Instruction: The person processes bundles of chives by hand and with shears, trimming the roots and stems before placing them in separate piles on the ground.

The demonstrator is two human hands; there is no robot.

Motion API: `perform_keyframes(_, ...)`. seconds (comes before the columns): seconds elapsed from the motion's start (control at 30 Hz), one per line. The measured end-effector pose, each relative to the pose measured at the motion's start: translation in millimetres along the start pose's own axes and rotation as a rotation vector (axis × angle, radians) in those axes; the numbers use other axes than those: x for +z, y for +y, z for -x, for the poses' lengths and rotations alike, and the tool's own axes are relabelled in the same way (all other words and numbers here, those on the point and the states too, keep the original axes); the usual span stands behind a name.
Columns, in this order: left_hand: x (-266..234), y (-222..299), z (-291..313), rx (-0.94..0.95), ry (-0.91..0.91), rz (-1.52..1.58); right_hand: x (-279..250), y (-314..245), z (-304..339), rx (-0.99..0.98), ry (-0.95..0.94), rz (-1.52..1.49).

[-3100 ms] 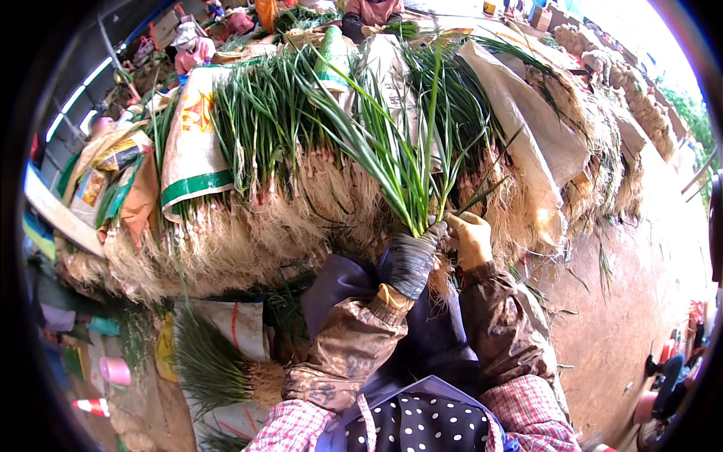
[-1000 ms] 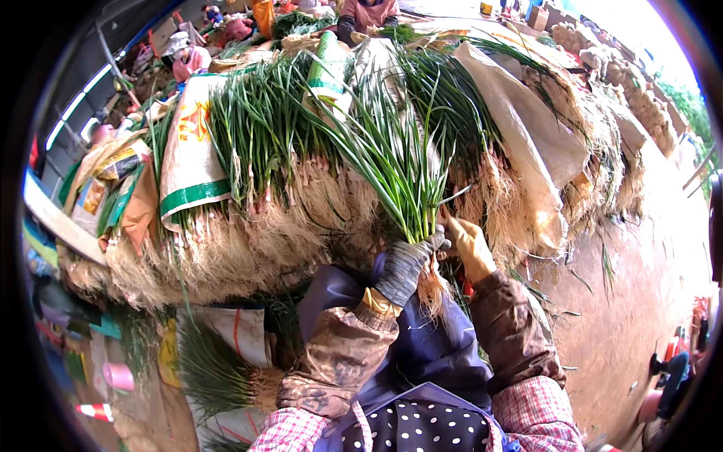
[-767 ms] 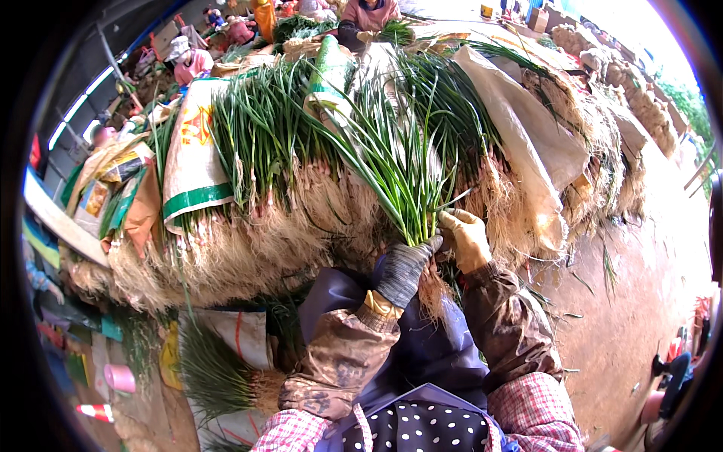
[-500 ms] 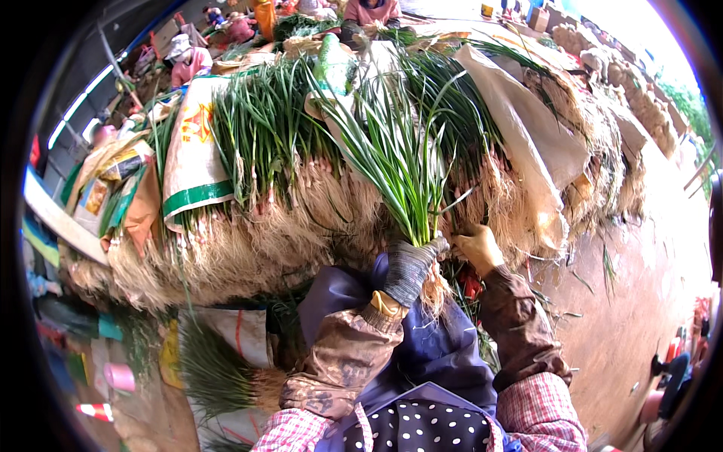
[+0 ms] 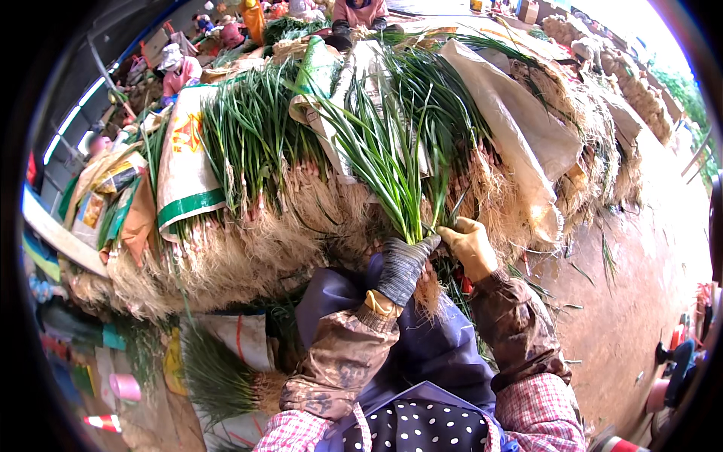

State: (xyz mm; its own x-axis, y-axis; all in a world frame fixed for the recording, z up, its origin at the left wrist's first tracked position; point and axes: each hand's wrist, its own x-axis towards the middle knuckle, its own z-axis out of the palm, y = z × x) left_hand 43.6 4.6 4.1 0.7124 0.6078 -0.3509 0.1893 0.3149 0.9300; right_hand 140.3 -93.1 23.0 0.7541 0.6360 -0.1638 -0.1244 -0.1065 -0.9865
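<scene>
My left hand (image 5: 407,264), in a dark grey striped glove, is wrapped round a bunch of green onions (image 5: 407,188). The long leaves fan up and away from me, and the pale roots (image 5: 429,294) hang below the fist. At the right edge of the bunch, just above the left thumb, my right hand (image 5: 468,245) in a yellowish glove has its thumb and fingers pinched together. What lies between those fingertips is too small to make out. Beyond both hands stretches a long heap of green onions (image 5: 256,143), roots facing me.
Woven sacks (image 5: 520,128) partly cover the heap. Another onion bunch (image 5: 215,369) lies on a sack at lower left, near a pink container (image 5: 125,386). Across the heap sits a person in pink (image 5: 360,13); another person (image 5: 179,69) is at far left. Brown floor (image 5: 617,301) extends right.
My right hand has risen slightly and closed in on the bunch's stalks beside the left thumb. The bunch leans a little further left, still in my left hand. The whole view has shifted slightly.
</scene>
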Motion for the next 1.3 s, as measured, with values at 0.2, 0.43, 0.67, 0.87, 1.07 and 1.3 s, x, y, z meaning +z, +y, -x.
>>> perform_keyframes(0.2,-2.0,24.6,11.3,-0.064,-0.16,-0.219,-17.9,9.7,-2.3,-0.135,-0.124,0.056)
perform_keyframes(0.43,-1.8,-0.7,27.0,0.033,-0.553,0.407,-44.9,21.3,-28.2,-0.272,0.143,0.916)
perform_keyframes(0.67,-20.9,20.4,9.2,0.204,-0.473,0.734,-71.4,39.6,-16.8,-0.224,-0.263,1.589)
perform_keyframes(0.87,-3.7,3.3,-1.0,0.076,-0.379,0.502,-54.9,-61.2,-64.4,-0.542,0.453,1.262)
perform_keyframes(1.07,-2.3,8.6,2.3,-0.005,-0.406,0.449,-37.1,-28.7,-7.0,-0.862,0.459,1.166)
perform_keyframes(1.3,-0.3,5.6,7.8,-0.076,-0.489,0.347,-31.9,-2.2,51.5,-0.424,-0.233,0.705)
